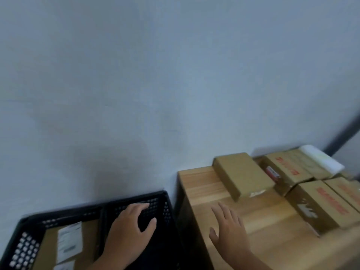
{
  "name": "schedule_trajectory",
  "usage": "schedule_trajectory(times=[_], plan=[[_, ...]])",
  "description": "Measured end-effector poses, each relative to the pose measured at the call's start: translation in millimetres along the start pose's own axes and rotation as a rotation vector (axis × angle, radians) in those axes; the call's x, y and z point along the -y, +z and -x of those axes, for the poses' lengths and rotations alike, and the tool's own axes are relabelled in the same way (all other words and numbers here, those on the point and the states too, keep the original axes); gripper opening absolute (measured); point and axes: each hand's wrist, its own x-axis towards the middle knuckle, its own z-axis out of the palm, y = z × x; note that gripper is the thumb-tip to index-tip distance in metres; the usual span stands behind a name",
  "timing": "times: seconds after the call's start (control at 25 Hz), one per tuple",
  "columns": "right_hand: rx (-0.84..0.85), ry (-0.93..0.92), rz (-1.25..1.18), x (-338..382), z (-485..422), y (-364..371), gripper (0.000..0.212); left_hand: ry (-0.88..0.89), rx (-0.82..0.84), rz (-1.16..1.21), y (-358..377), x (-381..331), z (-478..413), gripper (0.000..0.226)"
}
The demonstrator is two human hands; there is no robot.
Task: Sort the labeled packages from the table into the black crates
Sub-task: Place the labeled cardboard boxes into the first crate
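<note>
Two black perforated crates stand side by side at the lower left; the left crate (25, 248) holds a brown package with a white label (70, 241). My left hand (128, 232) hovers over the right crate (165, 209), fingers relaxed and holding nothing. My right hand (229, 228) is spread flat above the wooden table (196, 184), empty, just short of a plain brown box (242, 173). More cardboard boxes with red print (290, 168) (321, 205) lie further right on the table.
A white padded parcel (321, 159) lies on the boxes at the far right. A pale wall rises directly behind the crates and table. A dark vertical post (344, 131) stands at the right edge.
</note>
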Motion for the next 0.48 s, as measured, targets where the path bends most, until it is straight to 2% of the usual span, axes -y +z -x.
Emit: schedule_trajectory(times=[0.16,0.24,0.36,0.48], plan=[[-0.076,0.035,-0.047,-85.4,-5.4,3.0,0.064,0.1,0.029,-0.016,46.1,-78.4,-23.6,0.047],[-0.05,0.061,-0.027,-121.8,-24.3,1.6,0.066,0.136,0.029,-0.039,76.1,-114.8,-44.8,0.046],[-0.089,0.041,-0.069,-198.4,-72.4,11.4,0.069,0.115,-0.004,-0.042,147.8,-171.4,-89.0,0.043],[-0.003,0.071,-0.117,-280.2,-117.7,30.1,0.069,0.061,0.024,-0.1,227.4,-228.9,-127.2,0.048]])
